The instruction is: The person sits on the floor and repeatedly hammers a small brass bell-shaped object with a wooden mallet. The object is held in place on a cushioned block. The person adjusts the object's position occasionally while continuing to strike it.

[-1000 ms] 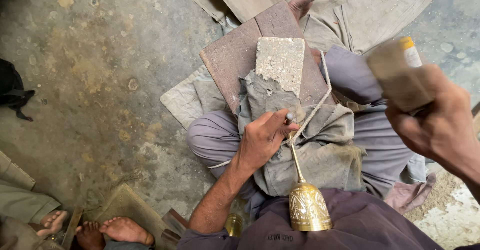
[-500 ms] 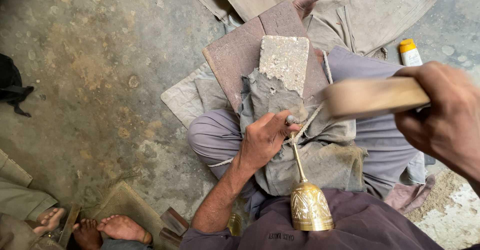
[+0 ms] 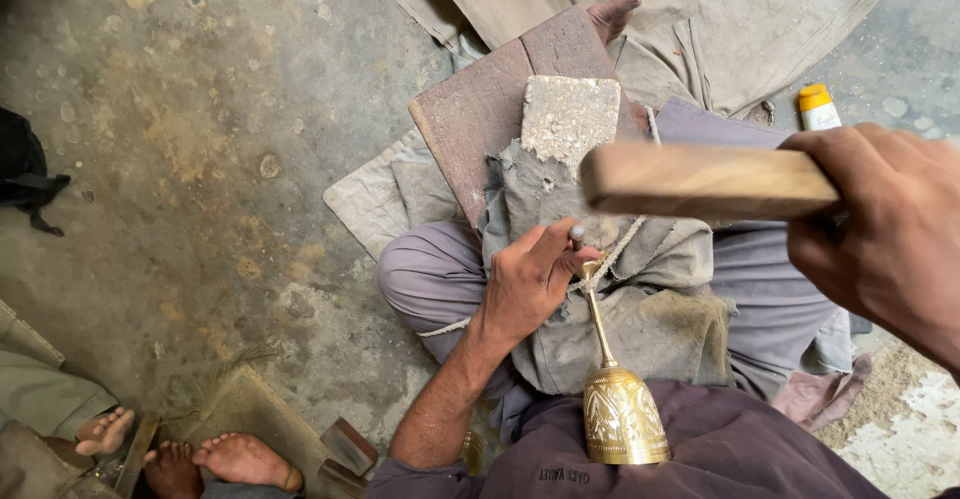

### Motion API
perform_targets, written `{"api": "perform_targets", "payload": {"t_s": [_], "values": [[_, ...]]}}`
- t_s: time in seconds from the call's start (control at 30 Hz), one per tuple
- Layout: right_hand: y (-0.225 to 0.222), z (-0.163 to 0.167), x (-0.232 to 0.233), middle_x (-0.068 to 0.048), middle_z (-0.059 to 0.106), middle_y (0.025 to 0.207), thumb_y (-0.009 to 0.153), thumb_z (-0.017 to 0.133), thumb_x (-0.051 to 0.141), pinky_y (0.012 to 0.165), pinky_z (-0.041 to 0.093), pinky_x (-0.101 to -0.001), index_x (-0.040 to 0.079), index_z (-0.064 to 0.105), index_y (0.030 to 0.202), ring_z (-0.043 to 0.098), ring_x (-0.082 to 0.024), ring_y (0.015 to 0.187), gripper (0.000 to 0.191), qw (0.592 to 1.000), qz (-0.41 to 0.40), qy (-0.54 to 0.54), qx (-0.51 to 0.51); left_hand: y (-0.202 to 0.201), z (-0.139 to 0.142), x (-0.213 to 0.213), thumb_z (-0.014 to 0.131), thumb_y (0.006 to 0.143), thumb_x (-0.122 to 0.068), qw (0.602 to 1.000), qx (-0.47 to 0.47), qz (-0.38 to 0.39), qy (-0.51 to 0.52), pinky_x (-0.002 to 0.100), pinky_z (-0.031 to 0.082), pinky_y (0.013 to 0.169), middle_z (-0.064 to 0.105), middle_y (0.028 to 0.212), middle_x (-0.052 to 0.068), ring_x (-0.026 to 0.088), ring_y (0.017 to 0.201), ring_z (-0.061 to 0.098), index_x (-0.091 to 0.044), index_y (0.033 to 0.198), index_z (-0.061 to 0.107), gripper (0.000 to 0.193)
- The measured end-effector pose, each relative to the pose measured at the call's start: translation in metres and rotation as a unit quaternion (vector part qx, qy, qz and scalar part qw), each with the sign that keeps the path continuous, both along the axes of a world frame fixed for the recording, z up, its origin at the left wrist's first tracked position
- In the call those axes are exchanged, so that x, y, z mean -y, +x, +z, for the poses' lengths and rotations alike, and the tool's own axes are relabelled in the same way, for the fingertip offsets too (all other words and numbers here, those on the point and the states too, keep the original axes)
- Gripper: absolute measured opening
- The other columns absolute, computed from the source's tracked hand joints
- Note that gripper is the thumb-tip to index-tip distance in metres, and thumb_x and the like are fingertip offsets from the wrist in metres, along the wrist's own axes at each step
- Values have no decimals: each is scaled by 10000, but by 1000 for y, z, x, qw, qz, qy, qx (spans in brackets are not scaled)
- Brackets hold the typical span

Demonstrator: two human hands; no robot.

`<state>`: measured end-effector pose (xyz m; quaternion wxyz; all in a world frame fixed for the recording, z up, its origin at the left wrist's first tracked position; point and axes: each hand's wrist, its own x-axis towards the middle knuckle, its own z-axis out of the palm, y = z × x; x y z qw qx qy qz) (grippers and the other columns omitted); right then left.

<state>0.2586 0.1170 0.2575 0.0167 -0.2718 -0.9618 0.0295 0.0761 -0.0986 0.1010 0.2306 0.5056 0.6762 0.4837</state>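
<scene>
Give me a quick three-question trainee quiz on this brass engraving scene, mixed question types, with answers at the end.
1. True or false: the right hand holds a wooden mallet raised above the lap.
2. Multiple choice: the left hand pinches which item against the brass goblet? A) a small chisel B) a paintbrush C) a screwdriver with a red handle
3. Fill in: the grey stone block lies on a reddish ______ board.

Key
1. True.
2. A, the small chisel, held near the goblet's stem end.
3. Wooden.
</scene>
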Motion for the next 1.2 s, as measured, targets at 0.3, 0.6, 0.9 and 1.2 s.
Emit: {"api": "perform_targets", "payload": {"t_s": [0.3,0.6,0.9,1.2], "values": [[0,0,-1,-108,693,930,696,771,53,851,515,-401,82,713,1103,679,-271,873,413,1000,-5,-6,26,2,1,6,689,998,-37,1000,22,6,10,288,624,641,723,984,75,158,859,757,-88,1324,567,352],[9,-3,5,-115,654,914,783,766,71,803,512,-388,41,690,1165,624,-262,795,391,1000,-15,-13,1,5,13,2,761,987,-161,999,6,35,-9,324,567,611,703,905,82,164,770,724,-114,1271,609,326],[36,-14,-2,-152,647,937,867,758,19,797,531,-381,-5,659,1220,641,-273,820,367,998,-35,-22,-51,2,14,-10,775,973,-205,1000,-7,-10,-22,330,568,598,700,902,84,179,765,731,-115,1292,598,376],[38,-24,-1,-130,640,957,818,758,46,837,504,-403,45,643,1123,631,-288,849,326,999,-6,5,-33,4,16,-6,724,994,-146,1000,12,-10,-20,314,589,624,695,938,71,166,802,739,-111,1313,599,345]]}}
